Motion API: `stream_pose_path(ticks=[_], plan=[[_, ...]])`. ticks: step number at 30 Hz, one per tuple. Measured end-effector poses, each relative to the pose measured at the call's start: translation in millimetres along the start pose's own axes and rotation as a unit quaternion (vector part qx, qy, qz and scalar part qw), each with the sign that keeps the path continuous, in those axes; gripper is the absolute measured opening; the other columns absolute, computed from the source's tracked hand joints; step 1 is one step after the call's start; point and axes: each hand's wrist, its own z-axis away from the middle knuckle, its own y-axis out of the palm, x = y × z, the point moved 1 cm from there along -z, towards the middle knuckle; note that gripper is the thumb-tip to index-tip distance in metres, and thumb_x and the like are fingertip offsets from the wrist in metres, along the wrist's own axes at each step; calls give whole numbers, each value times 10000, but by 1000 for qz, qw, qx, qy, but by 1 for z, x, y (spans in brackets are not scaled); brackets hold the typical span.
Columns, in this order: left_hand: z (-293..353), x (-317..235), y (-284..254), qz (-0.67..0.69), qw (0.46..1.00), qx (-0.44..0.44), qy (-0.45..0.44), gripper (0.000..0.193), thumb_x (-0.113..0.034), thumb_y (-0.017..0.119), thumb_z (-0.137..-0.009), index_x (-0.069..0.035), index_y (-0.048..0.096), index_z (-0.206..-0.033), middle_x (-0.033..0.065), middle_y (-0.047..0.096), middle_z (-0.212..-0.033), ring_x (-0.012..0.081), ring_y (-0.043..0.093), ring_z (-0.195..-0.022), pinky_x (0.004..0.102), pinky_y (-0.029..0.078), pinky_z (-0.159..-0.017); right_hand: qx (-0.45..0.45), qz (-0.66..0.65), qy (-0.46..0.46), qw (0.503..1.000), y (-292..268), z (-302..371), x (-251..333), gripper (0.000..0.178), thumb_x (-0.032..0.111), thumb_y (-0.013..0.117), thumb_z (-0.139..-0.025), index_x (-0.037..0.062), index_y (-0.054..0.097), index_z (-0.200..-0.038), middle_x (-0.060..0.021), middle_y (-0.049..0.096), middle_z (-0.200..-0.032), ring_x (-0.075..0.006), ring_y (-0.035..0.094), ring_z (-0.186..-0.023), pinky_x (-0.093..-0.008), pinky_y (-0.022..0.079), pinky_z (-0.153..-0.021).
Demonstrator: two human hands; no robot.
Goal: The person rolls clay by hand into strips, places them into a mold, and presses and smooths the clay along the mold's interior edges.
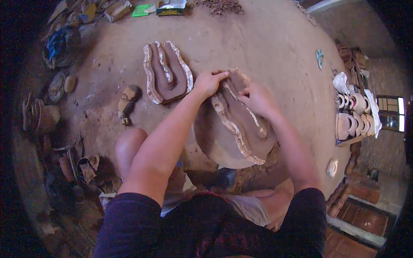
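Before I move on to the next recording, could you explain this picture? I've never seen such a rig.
There is no machine, just a bare left hand and right hand. The one picture comes from a wide fisheye camera worn on the head, looking down, so straight edges bend. Both hands have fingers on the far part of a long grooved piece with pale, ragged walls; how firmly they grip it I cannot tell. Below it is a round disc. A similar piece lies on the ground, farther off to the left. Curved pieces are gathered at the right.
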Motion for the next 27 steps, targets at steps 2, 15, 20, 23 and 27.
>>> stream_pose_path(ticks=[2,15,20,23,27], plan=[[0,1,-3,18,1000,8,-3,496,-496,680,-940,-96,775,-1218,159,771,-1173,306,721,-1105,387,522,-986,14,37,-12,999,-4,2,4,345,351,725,-889,97,807,-1108,-170,773,-1032,-316,744,-949,-432,569,-843],[7,-12,-3,48,999,3,-12,447,-425,730,-943,-66,779,-1205,131,789,-1050,209,720,-929,353,549,-870,43,12,-34,998,-10,8,-29,338,334,737,-899,74,803,-1104,-167,783,-1024,-308,757,-897,-434,579,-822],[-4,0,3,72,996,22,-50,482,-443,744,-928,-48,776,-1203,133,788,-1051,212,723,-935,349,547,-867,42,-86,8,995,-1,15,-50,336,385,731,-898,103,817,-1060,-151,789,-965,-324,757,-842,-448,581,-791],[-8,4,3,24,1000,1,-6,510,-469,734,-926,-49,771,-1212,150,786,-1071,244,729,-970,357,543,-894,23,-41,-5,999,5,26,-50,317,269,739,-913,29,792,-1113,-150,789,-987,-234,740,-871,-380,578,-808],[-11,10,6,47,999,-6,11,526,-486,716,-931,-47,768,-1215,160,783,-1098,275,731,-1006,366,535,-925,13,-80,66,994,8,31,-56,322,275,728,-937,29,780,-1137,-120,771,-904,-206,716,-758,-362,565,-715]])
